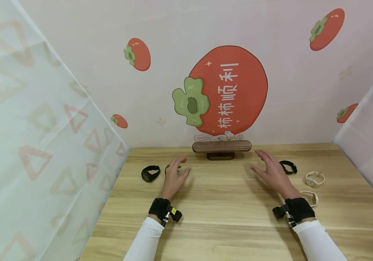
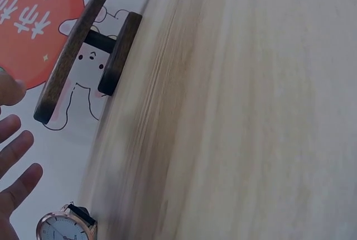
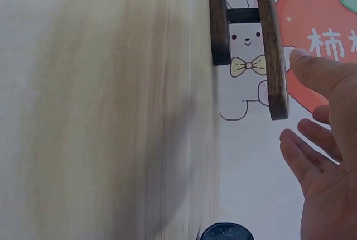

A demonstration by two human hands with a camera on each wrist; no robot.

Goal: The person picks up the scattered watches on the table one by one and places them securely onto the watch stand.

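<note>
My left hand (image 1: 173, 179) hovers over the left part of the table, its fingers loosely bent and holding nothing. Close by it stands a watch with a rose-gold case and white dial (image 2: 62, 229), mostly hidden behind that hand in the head view. A black watch (image 1: 147, 176) lies farther left. On the other side, my right hand (image 1: 274, 175) is also held in the air, thumb and fingers apart with nothing between them. Just right of it is a black-strapped watch (image 1: 293, 167). Between the hands, farther back, stands a dark wooden T-shaped stand (image 1: 221, 146) with a horizontal bar.
Two pale watches, one white (image 1: 311, 182) and one cream (image 1: 315, 199), lie right of the right hand; the forearm side partly covers the cream one. The wood-grain table (image 1: 219, 217) meets a back wall (image 1: 290, 108) printed with persimmons. Another patterned wall (image 1: 59, 145) rises at left.
</note>
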